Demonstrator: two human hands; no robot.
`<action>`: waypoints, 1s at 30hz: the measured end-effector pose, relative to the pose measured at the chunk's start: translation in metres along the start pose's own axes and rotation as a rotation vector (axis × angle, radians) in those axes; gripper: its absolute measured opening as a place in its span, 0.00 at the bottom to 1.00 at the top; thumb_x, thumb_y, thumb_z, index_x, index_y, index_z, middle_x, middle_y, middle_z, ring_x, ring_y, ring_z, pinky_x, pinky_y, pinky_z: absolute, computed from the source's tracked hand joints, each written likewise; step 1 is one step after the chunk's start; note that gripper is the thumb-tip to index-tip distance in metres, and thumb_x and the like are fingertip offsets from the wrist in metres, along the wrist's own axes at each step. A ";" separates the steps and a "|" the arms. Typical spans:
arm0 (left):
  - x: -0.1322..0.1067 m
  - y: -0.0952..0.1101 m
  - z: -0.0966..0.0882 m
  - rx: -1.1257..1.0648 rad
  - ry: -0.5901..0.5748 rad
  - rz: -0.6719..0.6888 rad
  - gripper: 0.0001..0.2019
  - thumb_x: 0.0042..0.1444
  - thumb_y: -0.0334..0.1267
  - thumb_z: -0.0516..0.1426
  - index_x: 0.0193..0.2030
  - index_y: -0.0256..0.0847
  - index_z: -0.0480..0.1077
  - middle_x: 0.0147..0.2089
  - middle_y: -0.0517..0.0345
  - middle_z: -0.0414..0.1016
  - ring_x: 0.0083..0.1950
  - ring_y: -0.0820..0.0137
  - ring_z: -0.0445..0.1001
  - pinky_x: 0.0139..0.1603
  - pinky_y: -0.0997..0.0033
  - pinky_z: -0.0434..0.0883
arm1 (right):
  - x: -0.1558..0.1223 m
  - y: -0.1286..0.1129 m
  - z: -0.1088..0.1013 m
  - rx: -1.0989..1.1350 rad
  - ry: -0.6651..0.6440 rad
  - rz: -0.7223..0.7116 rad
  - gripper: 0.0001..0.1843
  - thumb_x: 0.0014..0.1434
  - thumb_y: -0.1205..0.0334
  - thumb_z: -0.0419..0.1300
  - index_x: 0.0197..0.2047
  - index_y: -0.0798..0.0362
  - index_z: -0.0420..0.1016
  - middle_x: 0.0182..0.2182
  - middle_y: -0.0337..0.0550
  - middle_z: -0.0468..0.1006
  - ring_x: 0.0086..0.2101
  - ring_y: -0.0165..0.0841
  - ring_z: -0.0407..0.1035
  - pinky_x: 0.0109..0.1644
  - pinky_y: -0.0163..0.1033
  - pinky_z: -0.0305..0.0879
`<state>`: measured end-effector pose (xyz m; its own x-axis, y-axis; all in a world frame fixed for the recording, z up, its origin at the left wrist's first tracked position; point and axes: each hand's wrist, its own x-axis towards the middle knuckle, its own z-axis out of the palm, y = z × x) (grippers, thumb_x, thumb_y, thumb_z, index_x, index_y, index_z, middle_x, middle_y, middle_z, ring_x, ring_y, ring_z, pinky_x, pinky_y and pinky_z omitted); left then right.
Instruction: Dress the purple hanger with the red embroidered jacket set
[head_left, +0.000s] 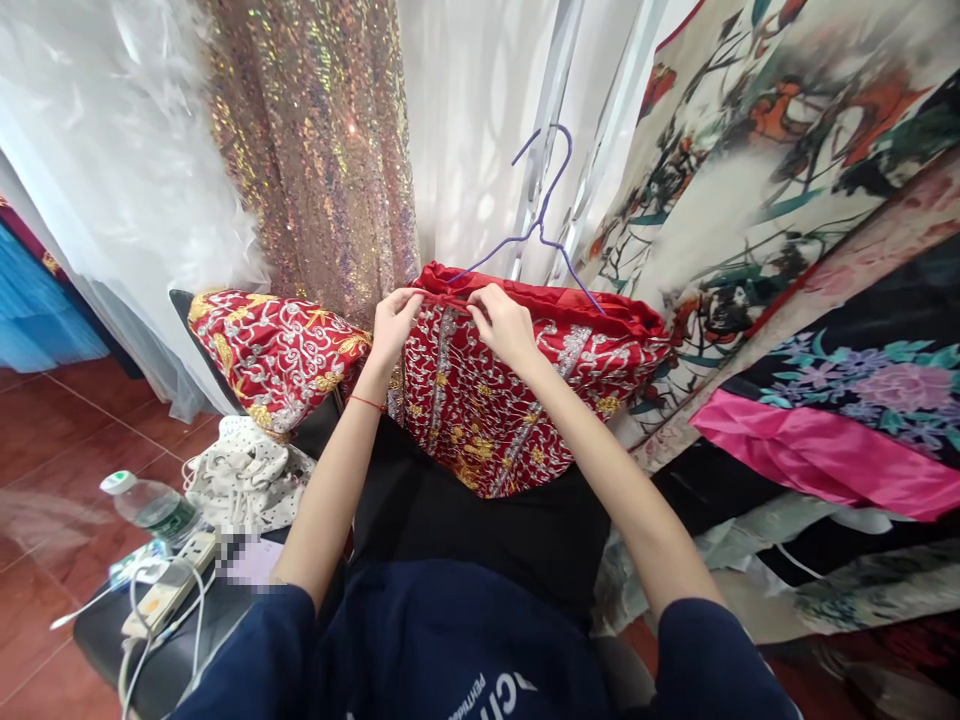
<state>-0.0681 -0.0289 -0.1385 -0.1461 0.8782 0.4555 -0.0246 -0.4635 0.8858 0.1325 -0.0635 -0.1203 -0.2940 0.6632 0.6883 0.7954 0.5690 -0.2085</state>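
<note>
Item: garment (480, 430), red, closely worked in silver and gold. It is being supported across the lap, directly before the body, its upper edge being raised towards the hands. Red lining (592, 300) is being shown along that edge. A purple hanger (559, 170) is being seen with its hook uppermost and its arms reaching down to the lining; how the arm ends are being caught cannot be told.

Fitting: narrow red strip (446, 298), apparently a tie, being stretched between the two hands at the near side of the edge. Whether it is being knotted or merely straightened cannot be told.

Left hand (397, 320): thumb and fingertips being brought together on one end of the strip. Right hand (504, 322): thumb and forefinger being closed on the other end, the remaining fingers being curled loosely; exact contact is being partly hidden.

Handling notes, by judgement: even, light tension is being called for, so that the lining is not being puckered. The strip is best being worked with fingertips only, the metallic embroidery being spared from snagging. The weight is best being left to the lap rather than being hung from the strip. The hanger is best being kept level, its arms being held clear of the fingers.
</note>
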 end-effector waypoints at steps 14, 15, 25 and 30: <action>0.045 -0.018 0.001 -0.009 0.379 0.029 0.05 0.46 0.33 0.64 0.31 0.36 0.78 0.35 0.54 0.81 0.38 0.71 0.78 0.46 0.71 0.74 | 0.001 0.011 -0.020 -0.312 0.003 -0.001 0.20 0.70 0.67 0.42 0.47 0.59 0.75 0.42 0.57 0.80 0.37 0.41 0.72 0.37 0.43 0.58; 0.047 -0.019 0.000 0.014 0.400 0.030 0.04 0.46 0.33 0.64 0.31 0.36 0.78 0.35 0.54 0.81 0.38 0.71 0.78 0.45 0.71 0.73 | 0.000 0.012 -0.022 -0.332 0.001 -0.008 0.20 0.70 0.69 0.42 0.47 0.59 0.75 0.41 0.57 0.80 0.37 0.41 0.72 0.37 0.44 0.58; 0.040 -0.012 -0.002 0.283 0.298 0.197 0.15 0.51 0.30 0.58 0.47 0.37 0.76 0.48 0.48 0.78 0.50 0.66 0.76 0.56 0.66 0.72 | -0.016 0.018 -0.047 -0.220 -0.046 0.010 0.16 0.70 0.61 0.47 0.51 0.57 0.73 0.48 0.54 0.79 0.39 0.39 0.73 0.38 0.42 0.63; 0.041 0.016 0.016 0.341 0.135 0.289 0.13 0.59 0.35 0.53 0.46 0.40 0.77 0.50 0.48 0.77 0.53 0.64 0.74 0.60 0.64 0.68 | -0.041 0.041 -0.091 -0.340 0.019 -0.087 0.15 0.69 0.56 0.49 0.49 0.53 0.74 0.45 0.54 0.76 0.45 0.45 0.69 0.49 0.51 0.64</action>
<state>-0.0589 0.0017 -0.1038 -0.2273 0.6853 0.6919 0.3595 -0.6013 0.7136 0.2256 -0.1118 -0.0937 -0.3613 0.6086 0.7065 0.8998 0.4264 0.0928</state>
